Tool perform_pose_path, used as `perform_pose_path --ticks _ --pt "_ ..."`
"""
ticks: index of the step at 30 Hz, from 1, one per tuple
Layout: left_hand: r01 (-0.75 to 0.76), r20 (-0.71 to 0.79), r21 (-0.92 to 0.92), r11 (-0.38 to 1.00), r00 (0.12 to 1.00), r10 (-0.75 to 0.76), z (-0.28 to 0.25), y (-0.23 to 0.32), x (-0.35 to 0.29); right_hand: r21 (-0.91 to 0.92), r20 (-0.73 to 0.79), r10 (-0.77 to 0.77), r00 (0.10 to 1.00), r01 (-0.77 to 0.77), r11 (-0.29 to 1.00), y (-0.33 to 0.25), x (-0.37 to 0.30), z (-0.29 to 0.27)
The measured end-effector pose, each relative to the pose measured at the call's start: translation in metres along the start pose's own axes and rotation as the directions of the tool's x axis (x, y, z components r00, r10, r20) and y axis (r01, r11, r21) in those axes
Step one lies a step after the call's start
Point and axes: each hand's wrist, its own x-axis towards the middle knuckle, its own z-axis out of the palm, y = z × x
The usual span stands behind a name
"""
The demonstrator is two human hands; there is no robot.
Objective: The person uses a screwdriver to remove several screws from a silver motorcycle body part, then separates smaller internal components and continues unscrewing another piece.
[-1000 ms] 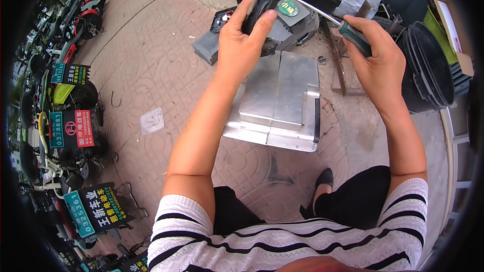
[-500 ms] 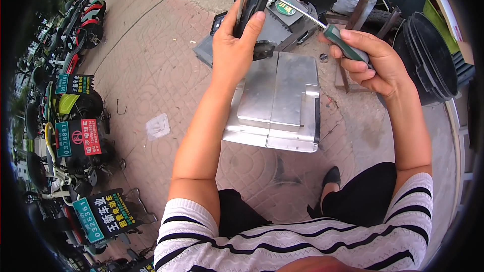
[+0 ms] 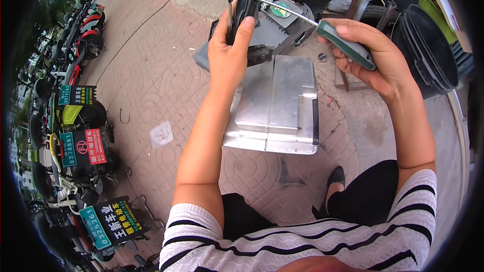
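- The left hand (image 3: 229, 53) is holding a dark, narrow part (image 3: 245, 5) upright, its grip clamped around the part's lower end.
- The right hand (image 3: 375, 58) is gripping the green handle of a screwdriver (image 3: 322, 27), fingers wrapped tight; the metal shaft is pointing left, its tip reaching the part's top.
- Below both hands, a folded sheet-metal cover (image 3: 277, 106) is lying on the brick pavement (image 3: 151, 75).
- A black bucket (image 3: 428, 50) is standing at the right.

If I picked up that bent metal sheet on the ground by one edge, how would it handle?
The metal sheet would probably stay stiff, since its folded steps brace it. It looks thin, so likely light for its size. Its bare, shiny edges may be sharp and slippery.
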Motion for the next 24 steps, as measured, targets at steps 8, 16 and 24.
perform_pose_path --ticks 8,16,24 --pt "-0.002 0.035 0.02 1.0 0.999 0.001 0.001 0.002 -0.001 -0.385 0.105 -0.232 0.967 0.255 0.887 0.012 0.006 -0.004" --pt "0.007 0.034 -0.023 1.0 0.999 -0.007 0.003 0.008 -0.002 -0.801 0.074 -0.559 0.826 0.383 0.461 0.006 -0.006 0.011" --pt "0.028 0.012 -0.029 0.999 1.0 -0.028 0.0 0.003 0.0 0.394 0.115 0.21 0.971 -0.239 0.887 -0.008 -0.002 -0.002"
